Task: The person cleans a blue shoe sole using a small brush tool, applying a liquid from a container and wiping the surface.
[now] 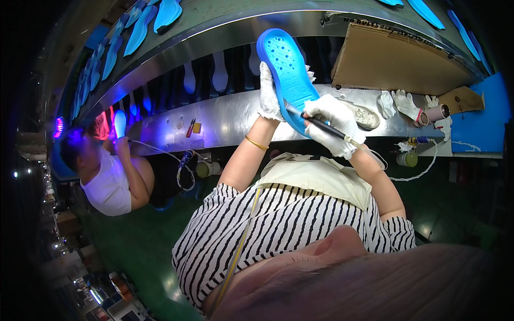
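Observation:
My left hand [269, 93], in a white cotton glove, grips a blue shoe sole [286, 69] by its edge and holds it up, underside facing me. My right hand [334, 124], also gloved in white, is closed on a thin dark brush [318, 123] whose tip touches the lower part of the sole. A thin cord runs from the brush handle toward the right. A gold bangle sits on my left wrist.
A curved metal conveyor bench [225, 115] runs in front, with blue soles [140, 29] lined along its top. A small dish [365, 115], spare white gloves [404, 102], a tape roll [436, 113] and cardboard [396, 61] lie on it. A co-worker [110, 176] sits at left.

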The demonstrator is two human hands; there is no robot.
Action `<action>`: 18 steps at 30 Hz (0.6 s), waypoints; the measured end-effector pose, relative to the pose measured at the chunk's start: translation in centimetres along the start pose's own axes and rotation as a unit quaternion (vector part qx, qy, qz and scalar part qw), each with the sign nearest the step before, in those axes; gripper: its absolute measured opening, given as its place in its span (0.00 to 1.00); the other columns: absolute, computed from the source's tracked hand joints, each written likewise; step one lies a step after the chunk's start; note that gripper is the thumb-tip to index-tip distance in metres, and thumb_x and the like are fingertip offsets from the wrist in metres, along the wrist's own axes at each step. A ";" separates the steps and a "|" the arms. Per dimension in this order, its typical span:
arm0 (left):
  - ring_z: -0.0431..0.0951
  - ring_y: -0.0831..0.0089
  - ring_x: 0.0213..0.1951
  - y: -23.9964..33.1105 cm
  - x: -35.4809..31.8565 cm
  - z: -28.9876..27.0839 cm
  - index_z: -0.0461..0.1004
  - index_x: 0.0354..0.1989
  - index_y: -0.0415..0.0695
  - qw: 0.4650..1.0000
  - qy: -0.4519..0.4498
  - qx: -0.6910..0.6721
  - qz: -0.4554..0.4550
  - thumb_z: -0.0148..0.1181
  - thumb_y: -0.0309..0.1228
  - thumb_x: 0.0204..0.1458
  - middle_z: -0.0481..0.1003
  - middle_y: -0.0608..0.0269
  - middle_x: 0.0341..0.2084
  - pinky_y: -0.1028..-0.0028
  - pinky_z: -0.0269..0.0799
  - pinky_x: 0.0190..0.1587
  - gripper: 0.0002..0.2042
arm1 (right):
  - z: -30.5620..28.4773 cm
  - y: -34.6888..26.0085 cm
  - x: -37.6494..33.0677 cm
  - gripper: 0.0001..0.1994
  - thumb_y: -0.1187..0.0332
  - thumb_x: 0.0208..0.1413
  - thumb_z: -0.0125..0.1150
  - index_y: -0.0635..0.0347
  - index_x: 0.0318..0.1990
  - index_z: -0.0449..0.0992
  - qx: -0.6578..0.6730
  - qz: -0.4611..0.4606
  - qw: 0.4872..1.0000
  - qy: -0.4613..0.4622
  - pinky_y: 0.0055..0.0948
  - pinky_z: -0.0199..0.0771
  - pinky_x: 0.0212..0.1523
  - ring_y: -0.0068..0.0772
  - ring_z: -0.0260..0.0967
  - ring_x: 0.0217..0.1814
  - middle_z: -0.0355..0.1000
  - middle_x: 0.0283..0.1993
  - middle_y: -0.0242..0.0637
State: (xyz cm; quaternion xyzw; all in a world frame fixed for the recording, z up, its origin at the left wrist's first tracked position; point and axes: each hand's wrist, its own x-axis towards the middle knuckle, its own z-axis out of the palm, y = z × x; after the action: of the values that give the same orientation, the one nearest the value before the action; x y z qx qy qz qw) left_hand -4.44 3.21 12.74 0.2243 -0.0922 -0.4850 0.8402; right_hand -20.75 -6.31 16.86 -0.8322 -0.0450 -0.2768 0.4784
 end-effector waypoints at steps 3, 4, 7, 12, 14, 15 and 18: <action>0.74 0.52 0.49 0.6 -0.5 0.7 0.62 0.59 0.38 1.000 0.000 0.000 -0.015 0.41 0.71 0.48 0.72 0.46 0.48 0.52 0.70 0.53 0.45 | -0.6 0.0 -0.3 0.09 0.76 0.44 0.65 0.61 0.36 0.75 0.133 0.126 0.983 -0.026 0.26 0.72 0.39 0.25 0.70 0.35 0.72 0.34 0.35; 0.74 0.51 0.49 0.8 -0.7 1.0 0.61 0.60 0.38 1.000 -0.007 -0.002 -0.022 0.41 0.71 0.48 0.72 0.46 0.48 0.51 0.70 0.53 0.46 | -1.0 0.2 -0.3 0.09 0.76 0.46 0.65 0.63 0.36 0.75 0.174 0.169 0.970 -0.029 0.25 0.71 0.40 0.23 0.70 0.36 0.72 0.35 0.34; 0.68 0.49 0.55 0.0 -0.9 1.6 0.56 0.63 0.38 0.992 -0.073 -0.098 -0.027 0.43 0.73 0.45 0.66 0.43 0.54 0.48 0.64 0.58 0.49 | -2.3 1.3 0.5 0.08 0.73 0.48 0.65 0.61 0.37 0.76 0.166 0.186 0.967 0.045 0.23 0.73 0.40 0.21 0.71 0.35 0.73 0.34 0.33; 0.60 0.52 0.62 -1.4 -3.8 4.7 0.47 0.68 0.42 0.994 -0.109 -0.013 -0.005 0.41 0.74 0.44 0.57 0.43 0.63 0.53 0.58 0.64 0.52 | -3.4 2.0 1.0 0.07 0.75 0.52 0.63 0.62 0.38 0.75 0.230 0.183 0.950 0.105 0.19 0.72 0.40 0.18 0.70 0.34 0.74 0.35 0.32; 0.61 0.52 0.62 -1.7 -3.6 4.7 0.46 0.69 0.43 0.995 -0.100 0.022 -0.010 0.40 0.74 0.45 0.55 0.43 0.63 0.52 0.60 0.63 0.52 | -3.3 2.1 0.7 0.06 0.76 0.53 0.61 0.63 0.38 0.74 0.225 0.150 0.956 0.111 0.19 0.71 0.39 0.18 0.70 0.35 0.73 0.36 0.33; 0.61 0.52 0.62 -1.8 -3.2 4.5 0.46 0.69 0.43 0.994 -0.103 0.033 -0.009 0.39 0.74 0.45 0.56 0.43 0.63 0.53 0.60 0.63 0.52 | -2.8 2.3 0.3 0.06 0.76 0.52 0.61 0.63 0.38 0.74 0.240 0.134 0.955 0.112 0.20 0.71 0.39 0.19 0.70 0.35 0.72 0.37 0.33; 0.64 0.49 0.60 -1.5 -1.4 2.2 0.50 0.67 0.42 0.981 -0.187 -0.040 -0.036 0.38 0.72 0.48 0.60 0.46 0.61 0.52 0.64 0.60 0.48 | -0.9 1.1 -0.1 0.07 0.80 0.50 0.61 0.63 0.37 0.72 0.144 -0.002 0.987 0.067 0.23 0.71 0.39 0.21 0.70 0.38 0.71 0.37 0.35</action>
State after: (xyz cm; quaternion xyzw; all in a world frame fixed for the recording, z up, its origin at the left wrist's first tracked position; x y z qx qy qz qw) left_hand -7.11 3.11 14.06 0.0995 -0.2198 -0.5518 0.7983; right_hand -20.86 -7.66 16.30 -0.7342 -0.0537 -0.3237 0.5944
